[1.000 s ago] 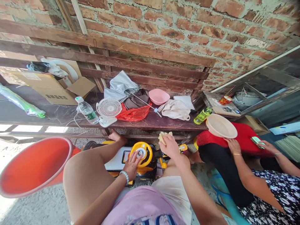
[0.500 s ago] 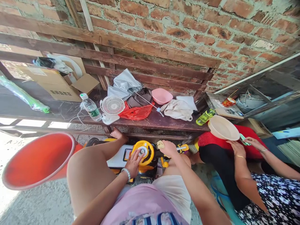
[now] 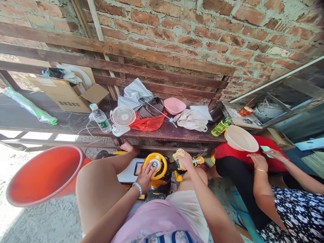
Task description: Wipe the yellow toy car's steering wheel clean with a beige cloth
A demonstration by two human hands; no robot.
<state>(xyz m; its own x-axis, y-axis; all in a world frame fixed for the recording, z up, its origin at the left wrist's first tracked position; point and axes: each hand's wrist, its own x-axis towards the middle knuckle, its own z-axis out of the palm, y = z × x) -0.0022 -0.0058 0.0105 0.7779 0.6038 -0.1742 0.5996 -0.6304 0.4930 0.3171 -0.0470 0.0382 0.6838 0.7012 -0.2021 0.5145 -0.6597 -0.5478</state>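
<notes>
Between my knees stands a ride-on toy vehicle (image 3: 129, 169) in white, black and yellow, with a yellow steering wheel (image 3: 165, 167). My left hand (image 3: 146, 176) rests on the left side and hub of the wheel, fingers stretched out and slightly apart. To the right of the wheel, my right hand (image 3: 186, 160) is closed around a crumpled pale yellow cloth (image 3: 178, 154), held above the toy's black and yellow arm (image 3: 198, 161). My fingers partly hide the cloth.
A large red bucket (image 3: 80, 158) stands at left. On the wooden bench (image 3: 141, 135) are a bottle (image 3: 101, 118), a fan (image 3: 123, 116), an umbrella (image 3: 136, 92), a pink basin (image 3: 174, 106) and white cloth (image 3: 192, 120). At right another person holds a green item near a cream basin (image 3: 241, 138).
My right hand has lifted the cloth slightly, and more of it shows. My left hand stays on the wheel. The other person's green item has turned in their hand.
</notes>
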